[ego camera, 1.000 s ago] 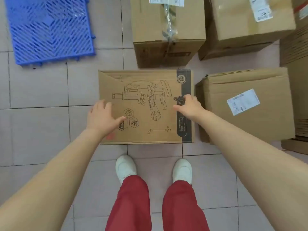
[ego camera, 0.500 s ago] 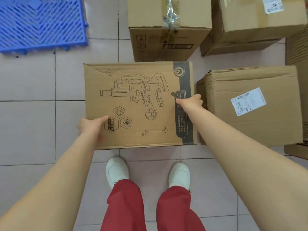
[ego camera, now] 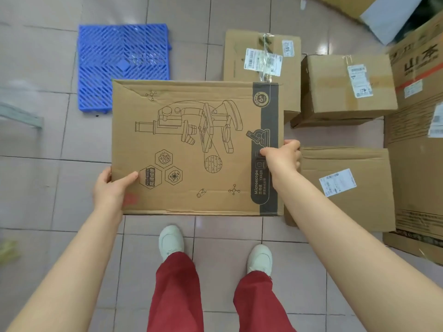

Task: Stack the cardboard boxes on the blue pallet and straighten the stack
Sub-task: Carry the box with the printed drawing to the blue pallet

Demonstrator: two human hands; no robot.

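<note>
first box in hand: left hand (ego camera: 109,188) and right hand (ego camera: 281,156) have fingers clamped on the microscope box (ego camera: 191,149) edges; next, carry it forward-left onto the bare blue pallet (ego camera: 123,63).

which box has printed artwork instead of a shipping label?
The microscope box held by the left hand and right hand; the other boxes nearby show white labels.

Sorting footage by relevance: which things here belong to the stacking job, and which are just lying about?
Job: microscope box held by left hand and right hand; blue pallet; labelled boxes on the floor.
Lying about: white board; grey bar at left.
</note>
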